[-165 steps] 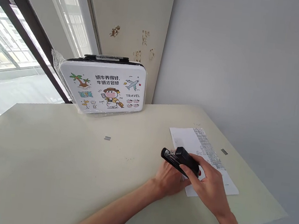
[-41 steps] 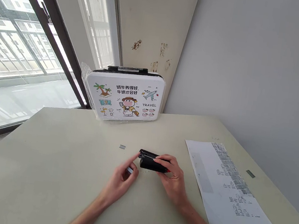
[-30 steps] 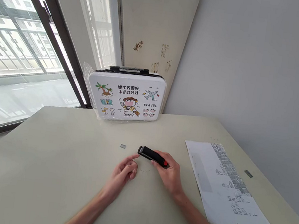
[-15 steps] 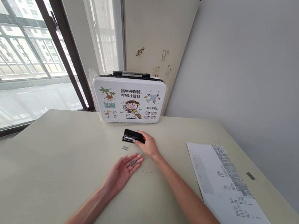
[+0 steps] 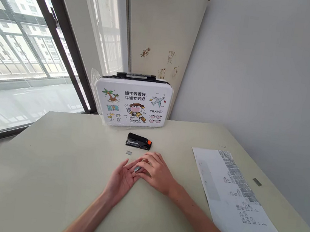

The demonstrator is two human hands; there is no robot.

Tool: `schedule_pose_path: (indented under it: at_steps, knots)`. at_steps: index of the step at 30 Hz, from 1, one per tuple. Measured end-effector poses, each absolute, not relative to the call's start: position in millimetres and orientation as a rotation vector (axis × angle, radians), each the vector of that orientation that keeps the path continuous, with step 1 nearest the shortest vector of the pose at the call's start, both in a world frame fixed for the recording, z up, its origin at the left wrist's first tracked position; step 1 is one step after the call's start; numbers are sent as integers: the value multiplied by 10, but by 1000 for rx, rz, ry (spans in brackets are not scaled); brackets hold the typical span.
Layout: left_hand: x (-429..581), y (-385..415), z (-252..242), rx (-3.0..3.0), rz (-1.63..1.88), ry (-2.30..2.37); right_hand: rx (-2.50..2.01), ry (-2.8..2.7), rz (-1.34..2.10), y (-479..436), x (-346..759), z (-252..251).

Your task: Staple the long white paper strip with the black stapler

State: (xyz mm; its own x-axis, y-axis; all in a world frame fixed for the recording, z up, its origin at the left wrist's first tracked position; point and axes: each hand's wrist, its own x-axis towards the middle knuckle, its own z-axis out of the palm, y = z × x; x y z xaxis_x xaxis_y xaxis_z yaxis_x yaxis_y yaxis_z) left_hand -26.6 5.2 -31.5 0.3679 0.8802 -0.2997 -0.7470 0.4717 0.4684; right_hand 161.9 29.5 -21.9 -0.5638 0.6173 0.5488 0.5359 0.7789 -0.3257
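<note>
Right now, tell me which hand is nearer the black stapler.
Right. The right hand lies just in front of the stapler, apart from it; the left hand lies farther back, palm up.

Left hand point(image 5: 122, 178) lies palm-up and open mid-tabletop; right hand point(image 5: 157, 172), palm down, has its fingertips touching the left's fingers.

Printed case point(image 5: 132, 103) upright, far beyond the hands. Paper sheet point(image 5: 233, 191) flat, right of them. Window point(image 5: 23, 49) far left.
</note>
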Motion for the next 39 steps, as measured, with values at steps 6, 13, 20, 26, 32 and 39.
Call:
schedule_pose_path:
  at_steps: [6, 13, 20, 26, 32, 39]
  knots:
    - [-250, 24, -275, 333, 986, 559, -850, -2221, 160, 152, 1691, -204]
    - [-218, 4, -235, 433, 941, 612, -1113, -1984, 173, -120, 2514, -156]
    - [-225, 23, -229, 453, 946, 725, -1843, -1467, -50, -513, 4122, -322]
    - [-198, 37, -169, 471, 946, 783, -2184, -1232, -182, -802, 5084, -714]
    - [-207, 48, -185, 480, 956, 805, -2209, -1237, -161, -771, 5195, -950]
    - [-200, 39, -183, 480, 966, 766, -1995, -1417, 27, -705, 4362, -443]
